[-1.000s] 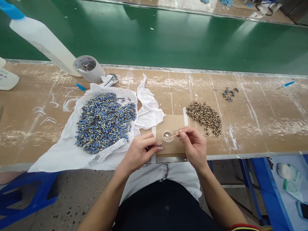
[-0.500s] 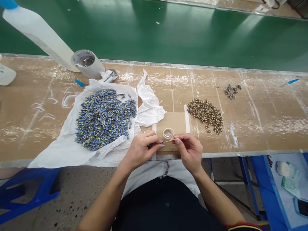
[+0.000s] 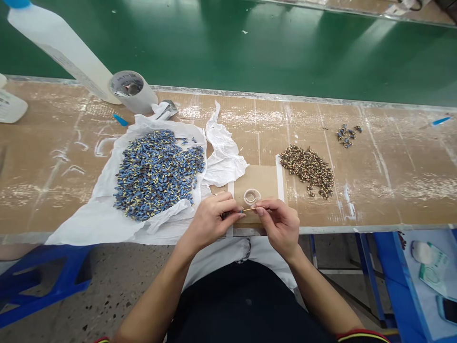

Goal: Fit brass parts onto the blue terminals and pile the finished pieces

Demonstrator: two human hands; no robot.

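Note:
My right hand pinches a thin yellowish stick, like a toothpick, which points left. Its tip reaches the fingertips of my left hand. Those fingers are closed on a small blue piece, mostly hidden by the thumb and forefinger. Just beyond the stick is a small round clear dish, on a bare cardboard patch. Left of my hands lies a big heap of small blue and yellow pieces on white cloth. To the right is a pile of small brown and gold pieces.
A crumpled white tissue lies beside the heap. At the back left stand a tall white bottle and a wide tape roll with things inside. A few blue pieces sit far right. A blue stool is below the table.
The right hand and stick have shifted very slightly left, towards the left fingertips. The whole view has moved a little; both hands keep their hold.

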